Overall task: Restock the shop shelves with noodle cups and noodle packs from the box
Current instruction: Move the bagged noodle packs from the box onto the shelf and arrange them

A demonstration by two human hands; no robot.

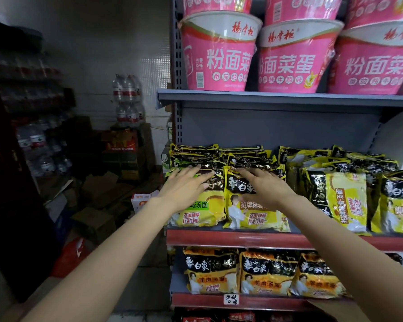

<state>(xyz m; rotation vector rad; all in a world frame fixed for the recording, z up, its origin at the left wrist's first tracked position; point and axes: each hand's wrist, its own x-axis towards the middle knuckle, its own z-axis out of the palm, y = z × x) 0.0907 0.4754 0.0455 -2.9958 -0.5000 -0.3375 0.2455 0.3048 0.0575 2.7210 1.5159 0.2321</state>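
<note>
Yellow-and-black noodle packs fill the middle shelf [237,238], which has a red front edge. My left hand [184,189] lies flat, fingers straight, on the leftmost front pack [203,212]. My right hand [263,187] rests with spread fingers on the pack beside it [251,217]. More packs are stacked flat behind both hands [219,156]. Large pink noodle cups [219,54] stand in stacked rows on the grey shelf above. The box is not in view.
Further yellow packs [344,201] stand to the right on the same shelf, and others [212,273] on the shelf below. To the left, cardboard boxes [121,149], flattened cartons [96,217] and shrink-wrapped water bottles [126,89] crowd the floor.
</note>
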